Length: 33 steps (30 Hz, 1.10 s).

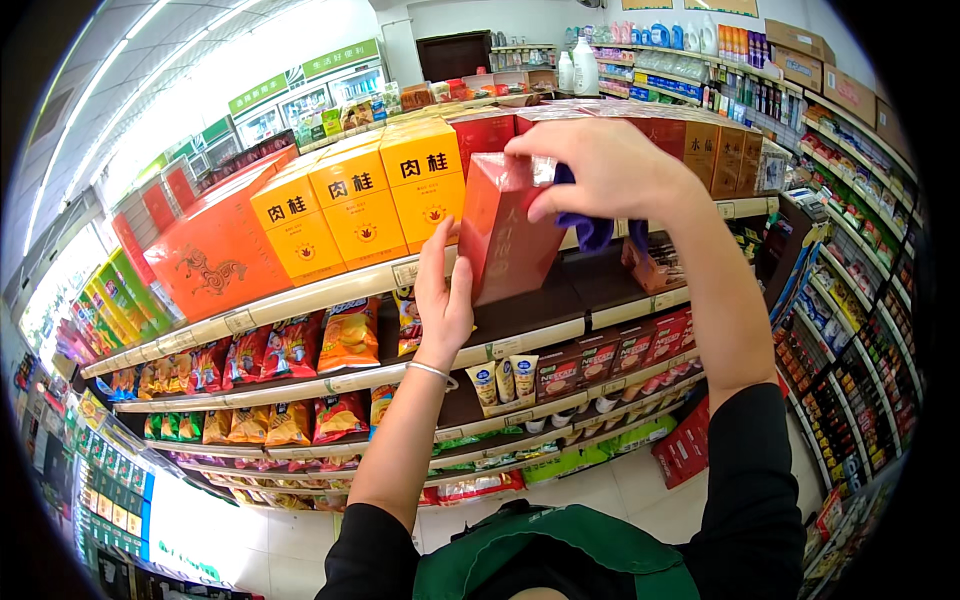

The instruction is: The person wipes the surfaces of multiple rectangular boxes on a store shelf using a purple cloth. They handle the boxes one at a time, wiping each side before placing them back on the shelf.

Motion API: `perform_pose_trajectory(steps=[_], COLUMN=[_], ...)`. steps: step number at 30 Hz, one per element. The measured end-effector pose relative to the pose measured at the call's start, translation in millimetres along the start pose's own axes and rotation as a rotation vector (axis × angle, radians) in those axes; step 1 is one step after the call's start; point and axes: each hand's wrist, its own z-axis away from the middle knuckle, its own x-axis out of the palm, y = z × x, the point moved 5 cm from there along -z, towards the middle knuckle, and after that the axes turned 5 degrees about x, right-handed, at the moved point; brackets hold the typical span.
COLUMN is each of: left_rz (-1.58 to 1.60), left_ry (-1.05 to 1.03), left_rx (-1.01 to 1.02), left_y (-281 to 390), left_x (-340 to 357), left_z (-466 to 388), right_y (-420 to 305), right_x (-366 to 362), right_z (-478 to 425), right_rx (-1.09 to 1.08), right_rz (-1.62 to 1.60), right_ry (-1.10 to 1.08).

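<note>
A tall red carton (511, 240) with a shiny wrap stands tilted in front of the shop shelf's top row. My right hand (600, 169) grips its top end, thumb on the near face, with a purple cloth (589, 225) hanging beneath the palm. Against the carton's left side rests my left hand (444, 292), its fingers extended upward; a bangle is on that wrist. Just left of the carton are yellow boxes (424, 176) in a row, and behind it are more red boxes (484, 133). The carton's far side is hidden.
The top shelf's edge (322, 292) runs across below the boxes. A large orange box (217, 240) stands at the left, brown boxes (729, 161) at the right. Lower tiers hold snack bags (289, 345) and coffee cartons (600, 356). Another stocked shelf (862, 217) curves along the right.
</note>
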Motion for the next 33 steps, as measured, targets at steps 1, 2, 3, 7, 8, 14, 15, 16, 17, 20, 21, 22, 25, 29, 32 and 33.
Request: perform_pose_trajectory(steps=[1, 2, 3, 7, 8, 14, 15, 16, 17, 20, 21, 22, 25, 29, 32, 33], left_rz=[-0.085, -0.226, -0.307, -0.565, -0.609, -0.729, -0.735, -0.741, -0.742, -0.735, -0.733, -0.731, -0.747, -0.747, -0.757, -0.799], left_ry=[-0.013, 0.006, -0.006, -0.028, -0.034, -0.103, -0.108, -0.112, -0.111, -0.112, -0.117, -0.121, -0.132, -0.123, -0.051, -0.021], left_rx=[-0.034, 0.039, 0.075, 0.200, 0.218, 0.211, 0.209, 0.207, 0.206, 0.205, 0.203, 0.201, 0.217, 0.247, 0.336, 0.373], left_y=[-5, -4, -5, -2, 1, 1, 2, 3, 2, 1, 2, 2, 0, 6, 22, 29], left_x=[-1, -1, -1, 3, 5, 7, 7, 8, 8, 10, 9, 9, 8, 5, -4, -6], left_z=[-1, -4, -4, -2, -2, 0, 0, 0, 0, 1, 0, 0, 1, -6, -34, -48], right_y=[3, 5, 6, 14, 17, 28, 28, 28, 29, 35, 34, 34, 27, 20, 28, 30], right_x=[-4, -7, -10, -11, -10, -6, -7, -8, -8, -3, -1, -1, -3, -7, -3, -2], right_z=[-5, -10, -15, -33, -37, -56, -58, -60, -62, -68, -70, -71, -74, -77, -82, -83], right_rx=[0.015, 0.036, 0.002, 0.102, 0.113, 0.132, 0.129, 0.125, 0.122, 0.100, 0.089, 0.096, 0.094, 0.042, 0.028, 0.024], right_rz=[0.032, 0.042, 0.043, 0.147, 0.153, 0.156, 0.168, 0.180, 0.192, 0.149, 0.147, 0.143, 0.131, 0.114, 0.105, 0.101], right_ry=[0.003, -0.025, 0.027, -0.067, -0.078, -0.139, -0.159, -0.179, -0.200, -0.168, -0.149, -0.151, -0.154, -0.150, -0.144, -0.144])
